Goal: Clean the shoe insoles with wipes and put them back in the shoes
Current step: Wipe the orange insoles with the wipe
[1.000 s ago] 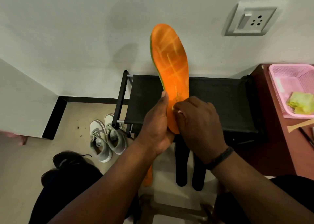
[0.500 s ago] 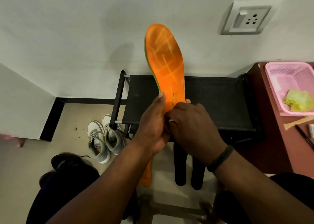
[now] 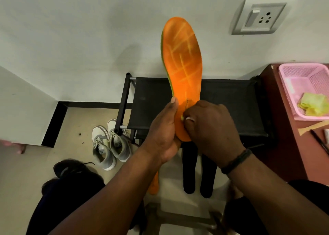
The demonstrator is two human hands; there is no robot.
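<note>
The black shoe rack [image 3: 231,102] filled the middle of the frame, with the pink basket [image 3: 292,85] on the red surface [image 3: 277,127] at the right edge. I held the orange insole [image 3: 183,70] upright at centre, toe up against the wall. My left hand [image 3: 162,133] gripped its heel end, thumb along the left edge. My right hand [image 3: 211,126] had curled its fingers [image 3: 194,117] round a wipe [image 3: 187,118], only a white scrap showing. Over the past second that hand had slid down the heel, then back up. I judged the wiping was mid-stroke. Two black insoles [image 3: 197,172] and a second orange one [image 3: 154,184] lay lower centre; the grey shoes [image 3: 110,145] waited lower left.
</note>
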